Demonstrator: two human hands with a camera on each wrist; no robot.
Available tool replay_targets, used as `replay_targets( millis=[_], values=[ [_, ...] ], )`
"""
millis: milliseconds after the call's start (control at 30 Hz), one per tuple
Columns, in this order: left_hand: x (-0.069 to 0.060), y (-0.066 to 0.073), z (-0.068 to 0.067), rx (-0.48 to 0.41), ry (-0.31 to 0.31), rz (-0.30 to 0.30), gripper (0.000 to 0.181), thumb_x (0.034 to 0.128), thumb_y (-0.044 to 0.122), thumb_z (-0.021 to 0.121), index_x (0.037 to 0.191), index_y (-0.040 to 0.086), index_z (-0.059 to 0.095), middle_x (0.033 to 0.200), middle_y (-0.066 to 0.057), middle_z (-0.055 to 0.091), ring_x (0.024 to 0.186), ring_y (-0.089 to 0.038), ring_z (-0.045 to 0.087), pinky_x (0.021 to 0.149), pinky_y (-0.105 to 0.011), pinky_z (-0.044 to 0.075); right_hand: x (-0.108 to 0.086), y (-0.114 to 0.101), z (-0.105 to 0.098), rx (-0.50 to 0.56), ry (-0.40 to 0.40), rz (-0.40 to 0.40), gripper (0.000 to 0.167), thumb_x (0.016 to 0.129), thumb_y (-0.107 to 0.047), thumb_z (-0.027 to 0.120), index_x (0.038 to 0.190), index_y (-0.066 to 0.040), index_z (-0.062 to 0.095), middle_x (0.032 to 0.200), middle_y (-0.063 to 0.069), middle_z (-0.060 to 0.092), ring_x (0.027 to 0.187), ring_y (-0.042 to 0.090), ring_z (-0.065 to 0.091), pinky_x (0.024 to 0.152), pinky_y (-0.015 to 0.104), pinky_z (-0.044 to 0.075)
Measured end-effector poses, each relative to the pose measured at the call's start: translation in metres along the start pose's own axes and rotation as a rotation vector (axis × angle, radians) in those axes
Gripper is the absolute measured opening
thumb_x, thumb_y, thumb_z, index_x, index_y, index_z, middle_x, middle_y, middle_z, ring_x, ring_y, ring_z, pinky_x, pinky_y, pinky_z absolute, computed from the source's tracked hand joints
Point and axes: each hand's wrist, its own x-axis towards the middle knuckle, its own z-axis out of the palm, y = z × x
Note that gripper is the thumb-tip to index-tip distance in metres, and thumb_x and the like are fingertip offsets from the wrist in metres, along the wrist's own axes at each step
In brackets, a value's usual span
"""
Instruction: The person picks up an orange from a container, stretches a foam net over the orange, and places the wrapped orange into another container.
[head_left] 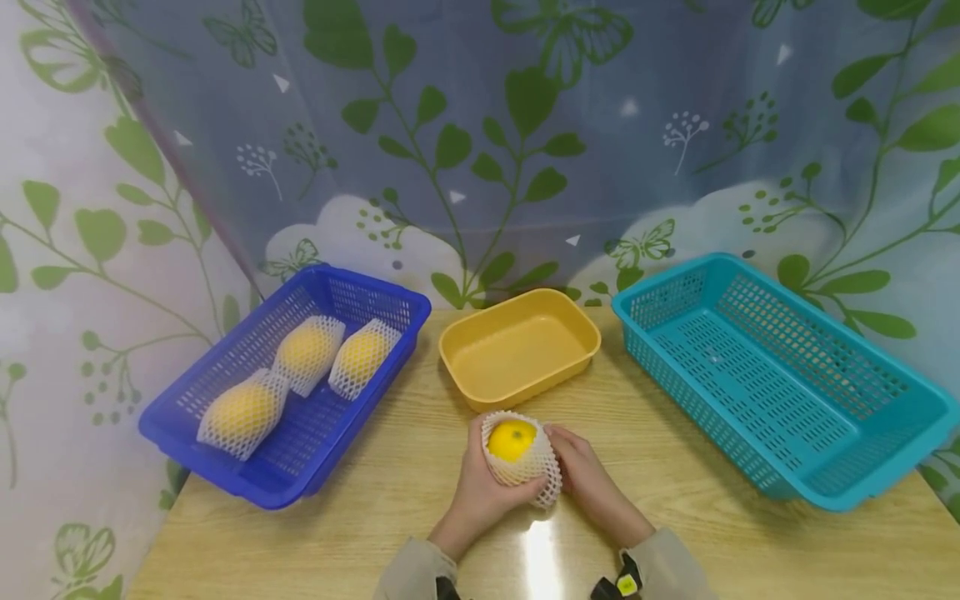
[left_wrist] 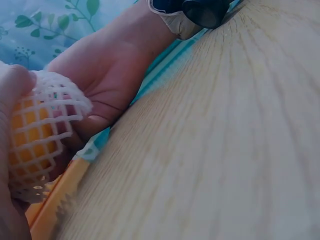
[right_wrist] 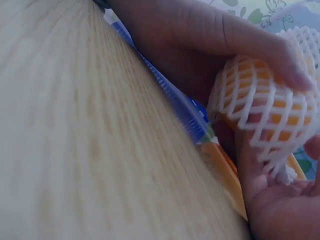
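A round yellow fruit (head_left: 512, 439) with a small dark spot on top sits in a white foam net (head_left: 546, 467) in the head view, its top bare. My left hand (head_left: 486, 487) grips the netted fruit from the left, thumb across the front. My right hand (head_left: 588, 483) is on its right side, holding the net near its lower end. In the right wrist view, the narrow net end lies against my right hand (right_wrist: 285, 210), while my left thumb (right_wrist: 295, 70) presses on the net. The right fingertips are partly hidden behind the net.
A blue basket (head_left: 330, 471) at left holds three yellow fruits in white nets. Behind my hands stands a shallow yellow tray (head_left: 517, 354). A teal basket (head_left: 750, 392) with nothing in it is at right. All stand on a wooden table (head_left: 360, 517) before a leaf-patterned curtain.
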Motion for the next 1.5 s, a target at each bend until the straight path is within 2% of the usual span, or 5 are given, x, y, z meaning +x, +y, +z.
replay_targets(
  millis=[667, 933, 1100, 1333, 1500],
  values=[
    [0.0019, -0.0028, -0.0002, -0.175, 0.080, -0.011, 0.086, 0.0683, 0.009, 0.089, 0.137, 0.013, 0.038, 0.128, -0.007, 0.053, 0.114, -0.022, 0.055, 0.100, -0.031, 0.045, -0.0005, 0.0048, -0.0019, 0.225, -0.065, -0.076, 0.022, 0.103, -0.013, 0.046, 0.118, -0.003, 0.059, 0.108, 0.003, 0.064, 0.097, 0.011, 0.063, 0.084, 0.027, 0.054],
    [0.0013, 0.0015, -0.0017, -0.340, 0.197, -0.113, 0.079, 0.0776, 0.006, 0.077, 0.142, -0.003, 0.032, 0.124, -0.016, 0.055, 0.109, -0.018, 0.060, 0.096, -0.029, 0.049, 0.0008, 0.0048, 0.0036, 0.255, 0.215, -0.220, 0.013, 0.100, -0.009, 0.055, 0.087, -0.006, 0.055, 0.078, 0.001, 0.059, 0.063, 0.009, 0.055, 0.051, 0.022, 0.047],
    [-0.0004, 0.0033, -0.0040, -0.353, 0.171, -0.163, 0.072, 0.0809, 0.012, 0.073, 0.139, -0.006, 0.034, 0.118, -0.013, 0.058, 0.102, -0.015, 0.062, 0.092, -0.027, 0.050, 0.0001, 0.0022, 0.0031, 0.293, 0.340, -0.388, 0.010, 0.100, -0.006, 0.052, 0.090, -0.003, 0.053, 0.080, 0.004, 0.060, 0.066, 0.013, 0.058, 0.057, 0.022, 0.050],
    [-0.0025, 0.0031, -0.0052, -0.392, 0.051, -0.163, 0.073, 0.0807, 0.020, 0.071, 0.137, -0.009, 0.036, 0.115, -0.010, 0.058, 0.102, -0.015, 0.061, 0.091, -0.027, 0.050, -0.0021, 0.0039, 0.0019, 0.186, 0.050, -0.512, 0.023, 0.099, -0.001, 0.048, 0.110, 0.019, 0.050, 0.103, 0.009, 0.064, 0.091, 0.016, 0.063, 0.079, 0.025, 0.054],
    [-0.0022, 0.0005, -0.0047, -0.390, 0.064, -0.141, 0.073, 0.0832, 0.024, 0.073, 0.139, -0.005, 0.035, 0.120, -0.011, 0.056, 0.106, -0.017, 0.059, 0.093, -0.027, 0.049, -0.0032, 0.0088, -0.0012, 0.042, -0.164, -0.511, 0.047, 0.088, 0.002, 0.065, 0.127, 0.013, 0.043, 0.119, 0.010, 0.057, 0.103, 0.018, 0.057, 0.085, 0.026, 0.051]
  ],
)
